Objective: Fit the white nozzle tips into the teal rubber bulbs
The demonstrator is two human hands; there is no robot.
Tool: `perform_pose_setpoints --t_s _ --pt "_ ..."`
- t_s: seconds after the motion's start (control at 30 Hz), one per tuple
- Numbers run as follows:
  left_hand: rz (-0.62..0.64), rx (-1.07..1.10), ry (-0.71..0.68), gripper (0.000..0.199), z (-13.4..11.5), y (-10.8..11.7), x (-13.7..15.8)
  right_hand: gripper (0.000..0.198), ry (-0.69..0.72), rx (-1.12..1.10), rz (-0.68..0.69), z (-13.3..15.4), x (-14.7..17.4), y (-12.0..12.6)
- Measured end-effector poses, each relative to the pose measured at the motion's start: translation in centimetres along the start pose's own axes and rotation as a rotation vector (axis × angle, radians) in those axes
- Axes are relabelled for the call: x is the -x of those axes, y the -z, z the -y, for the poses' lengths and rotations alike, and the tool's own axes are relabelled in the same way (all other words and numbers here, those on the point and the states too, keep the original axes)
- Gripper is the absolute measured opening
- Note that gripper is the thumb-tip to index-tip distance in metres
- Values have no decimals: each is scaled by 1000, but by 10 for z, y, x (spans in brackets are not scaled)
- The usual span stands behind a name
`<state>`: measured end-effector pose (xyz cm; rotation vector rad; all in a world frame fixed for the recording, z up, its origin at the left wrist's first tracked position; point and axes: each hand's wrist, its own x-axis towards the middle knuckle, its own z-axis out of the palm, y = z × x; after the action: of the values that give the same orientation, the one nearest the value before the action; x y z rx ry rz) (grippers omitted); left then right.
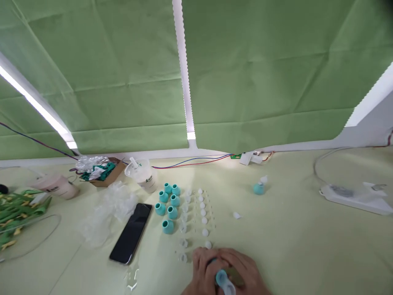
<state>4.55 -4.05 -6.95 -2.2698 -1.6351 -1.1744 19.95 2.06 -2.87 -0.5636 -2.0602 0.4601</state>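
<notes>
Hazards around a two-handed hold: the nearest white disc [208, 244] lies just beyond my knuckles, so a forward drift of either hand could, I judge, push it out of line or into the white discs [204, 220] ranked behind it. The held teal piece [221, 277], at the lower edge of the view between my left hand [202, 268] and my right hand [242, 268], might twist or slip if my two sides press unevenly; the translucent tube-like part [229, 288] at its near end could then tip out of line, though whether the two are joined I cannot tell. A leftward sweep of my wrist would threaten the small clear cups [183, 228], probably light enough to topple, and past them the free-standing teal pieces [168, 228], which could roll towards the phone [131, 233]. Pose: my hands sit close together, backs largely upward, wrists entering from below and converging. My fingers are bent inward and narrow, closed round the held teal piece, with neither hand spread; several fingertips are hidden, so which of them bear the grip I cannot tell. Well apart, ahead and to my right, stands a white-topped teal piece [258, 189], with a white scrap [236, 215] lying nearer me, both untouched.
</notes>
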Motion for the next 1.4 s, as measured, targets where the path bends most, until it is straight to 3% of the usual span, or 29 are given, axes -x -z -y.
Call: perform_pose_setpoints --t_s 0.1,0.27,0.33,0.43,0.6,0.7,0.87,1.0,1.1,1.4 --pt "-65 28 -56 42 -10 22 -21 36 -144 -108 46 5 -4 0" --pt "-60 332 -24 37 -17 34 -50 19 -318 -124 126 6 -10 2" --pt "-14 375 44 33 -16 31 -53 22 -341 -144 60 5 -11 4" --pt "-95 344 198 32 -14 34 -55 32 -356 -118 -74 9 -14 5" --pt "-138 250 230 32 -11 64 -56 33 -280 -8 -284 30 -27 -12" --pt "-116 198 196 30 2 78 -51 31 -161 40 -302 41 -38 -34" --pt "-206 183 210 31 17 82 -36 27 21 118 -232 46 -36 -57" --pt "-156 262 95 33 5 79 -29 25 20 79 -383 47 -25 -52" --pt "-75 288 86 36 -4 77 -26 23 -11 60 -490 50 -22 -45" --pt "-90 326 103 40 -7 77 -22 21 176 267 -431 51 -21 -38"
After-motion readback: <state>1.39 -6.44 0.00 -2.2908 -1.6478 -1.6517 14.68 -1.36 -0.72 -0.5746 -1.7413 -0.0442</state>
